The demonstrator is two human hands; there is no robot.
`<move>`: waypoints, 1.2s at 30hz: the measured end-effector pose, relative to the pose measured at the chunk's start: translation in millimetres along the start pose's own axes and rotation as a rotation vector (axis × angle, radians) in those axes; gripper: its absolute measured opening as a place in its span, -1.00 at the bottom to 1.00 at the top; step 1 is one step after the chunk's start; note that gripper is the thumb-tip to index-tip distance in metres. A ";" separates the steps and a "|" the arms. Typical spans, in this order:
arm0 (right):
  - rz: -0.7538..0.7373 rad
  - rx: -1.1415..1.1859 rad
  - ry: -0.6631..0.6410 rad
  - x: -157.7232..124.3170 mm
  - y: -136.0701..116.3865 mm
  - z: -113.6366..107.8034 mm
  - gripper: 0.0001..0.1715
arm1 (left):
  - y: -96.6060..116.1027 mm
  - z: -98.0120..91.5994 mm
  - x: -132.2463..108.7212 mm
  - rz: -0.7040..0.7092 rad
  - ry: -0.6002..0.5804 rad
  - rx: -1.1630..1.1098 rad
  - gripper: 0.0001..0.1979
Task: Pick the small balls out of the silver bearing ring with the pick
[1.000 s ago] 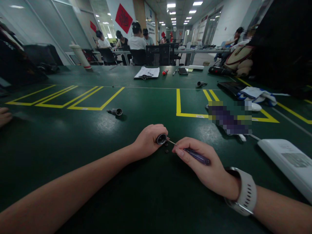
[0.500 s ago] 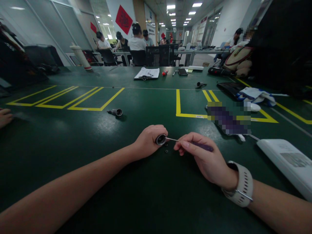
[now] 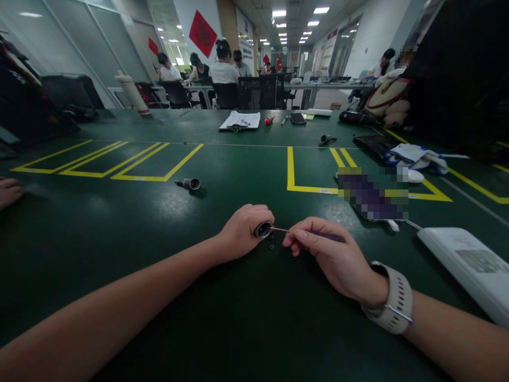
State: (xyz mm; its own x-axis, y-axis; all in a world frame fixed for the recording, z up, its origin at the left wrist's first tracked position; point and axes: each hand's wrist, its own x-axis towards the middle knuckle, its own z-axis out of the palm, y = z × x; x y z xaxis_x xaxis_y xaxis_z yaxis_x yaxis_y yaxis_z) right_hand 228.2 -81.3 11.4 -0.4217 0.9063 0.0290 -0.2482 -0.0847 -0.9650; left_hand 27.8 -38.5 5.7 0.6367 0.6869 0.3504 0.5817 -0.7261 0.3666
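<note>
My left hand (image 3: pixel 247 229) is closed around a dark metal fitting (image 3: pixel 262 230), whose round hollow mouth faces me and to the right; the rest of it is hidden in the fist. My right hand (image 3: pixel 328 252) pinches a thin screwdriver (image 3: pixel 324 235) with a purple handle. Its slim metal shaft points left, and the tip lies inside the fitting's mouth, where I cannot see exactly what it touches. Just below, on the green table, lie two tiny dark rings, an upper ring (image 3: pixel 271 236) and a lower ring (image 3: pixel 271 247).
Similar fittings lie at left (image 3: pixel 190 184) and far right (image 3: pixel 327 139). On the right are a phone (image 3: pixel 369 196), a white power bank (image 3: pixel 465 265) and a cloth (image 3: pixel 417 157). A clipboard (image 3: pixel 240 120) lies farther back. Another person's hand (image 3: pixel 8 191) rests at the left edge.
My right hand and the screwdriver have shifted very slightly to the left, the shaft going a little farther into the fitting. My left hand stays nearly still.
</note>
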 end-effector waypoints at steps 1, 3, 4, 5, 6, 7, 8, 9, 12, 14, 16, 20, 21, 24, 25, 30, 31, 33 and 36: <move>0.025 0.054 0.002 1.1 0.9 -0.6 -0.88 | -0.2 0.0 0.1 0.007 -0.001 -0.016 -0.85; 0.056 0.118 0.006 2.5 2.2 -0.7 -0.88 | -0.6 0.1 0.3 0.021 -0.007 -0.043 -0.84; 0.056 0.126 0.008 2.7 2.6 -0.3 -0.88 | -0.8 0.2 0.3 0.024 -0.008 -0.051 -0.84; 0.045 0.115 0.010 2.5 2.8 0.2 -0.88 | -1.0 0.3 0.2 0.022 -0.007 -0.053 -0.84; 0.021 0.083 0.015 1.9 2.9 0.9 -0.88 | -1.2 0.5 0.1 0.015 -0.004 -0.049 -0.85; -0.014 0.033 0.022 0.8 2.6 1.6 -0.88 | -1.4 0.6 0.0 0.004 0.000 -0.041 -0.86; -0.053 -0.035 0.033 -0.6 2.1 2.5 -0.88 | -1.6 0.8 0.0 -0.007 0.003 -0.030 -0.86; -0.089 -0.118 0.042 -2.2 1.3 3.4 -0.88 | -1.7 1.1 -0.1 -0.016 0.005 -0.017 -0.87; -0.145 -0.357 0.048 -6.7 -1.8 6.0 -0.86 | -1.7 1.8 0.0 -0.029 0.010 0.025 -0.87; -0.137 -0.423 0.039 -7.8 -3.1 6.7 -0.84 | -1.2 1.9 0.0 -0.024 0.008 0.045 -0.87; -0.119 -0.375 0.028 -6.6 -3.1 5.7 -0.84 | -0.6 1.7 -0.2 -0.018 0.000 0.053 -0.87; -0.032 -0.086 0.005 -0.4 -1.5 1.1 -0.88 | -0.1 0.8 -0.4 -0.016 -0.003 0.047 -0.88; -0.003 -0.021 0.005 1.1 -1.4 0.0 -0.89 | -0.2 0.6 -0.3 -0.016 -0.001 0.039 -0.88; 0.064 0.104 0.014 4.3 -1.6 -2.0 -0.88 | -0.8 0.3 0.2 -0.018 -0.001 -0.005 -0.87; 0.071 0.121 0.017 4.5 -1.7 -2.3 -0.88 | -1.0 0.3 0.3 -0.021 -0.001 -0.017 -0.87; -0.064 -0.133 0.031 -1.2 -3.2 0.5 -0.88 | -1.4 1.1 0.2 -0.053 0.004 0.016 -0.87; -0.088 -0.229 0.035 -3.0 -3.8 1.7 -0.87 | -1.2 1.4 0.1 -0.053 0.002 0.033 -0.88; -0.099 -0.369 0.044 -5.5 -4.9 3.7 -0.85 | -0.6 1.8 0.0 -0.046 -0.003 0.065 -0.88; -0.076 -0.320 0.030 -4.1 -5.3 3.7 -0.84 | 0.2 2.1 -0.1 -0.035 -0.005 0.092 -0.88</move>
State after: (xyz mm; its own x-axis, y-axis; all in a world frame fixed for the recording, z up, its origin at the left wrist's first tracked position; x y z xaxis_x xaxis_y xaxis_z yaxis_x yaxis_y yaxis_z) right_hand 228.0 -86.1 17.4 -0.3859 0.9170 0.1007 0.0110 0.1137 -0.9935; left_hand 28.9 -38.8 4.0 0.6178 0.7116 0.3345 0.6471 -0.7018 0.2978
